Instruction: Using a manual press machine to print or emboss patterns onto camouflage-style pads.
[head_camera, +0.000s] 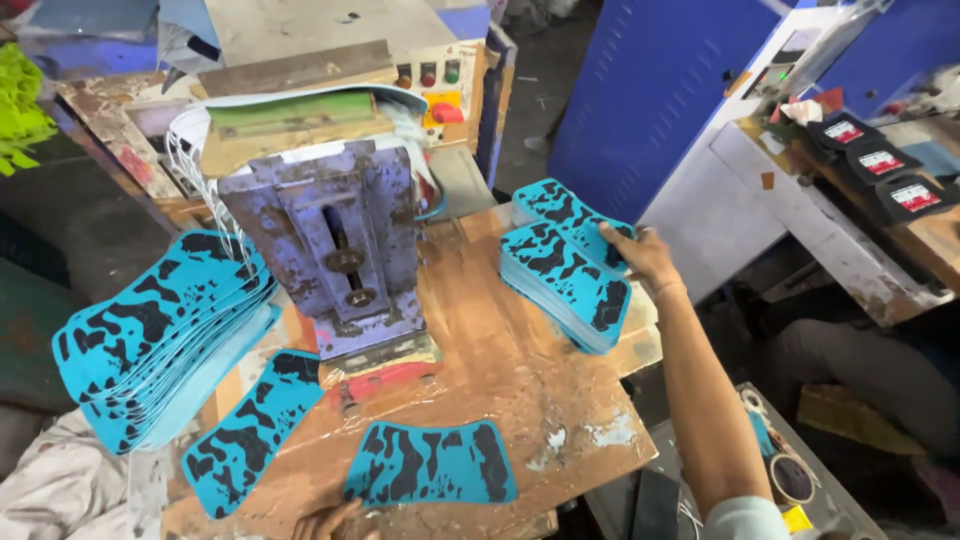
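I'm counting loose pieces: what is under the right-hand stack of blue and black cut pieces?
The stack rests on the wooden worktable, overhanging its right edge. The right hand touches its far side. Anything beneath the stack is covered.

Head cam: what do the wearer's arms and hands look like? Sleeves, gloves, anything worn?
Both hands are bare, no gloves. The right hand shows no rings or watch; the forearm is uncovered up to a short white sleeve. Only the fingertips of the left hand show at the bottom edge.

— How's my feed?
— I see even, bright daylight and soft shadows. Glare sits on the film-covered table. Edges bend and smear; the far right corner blurs.
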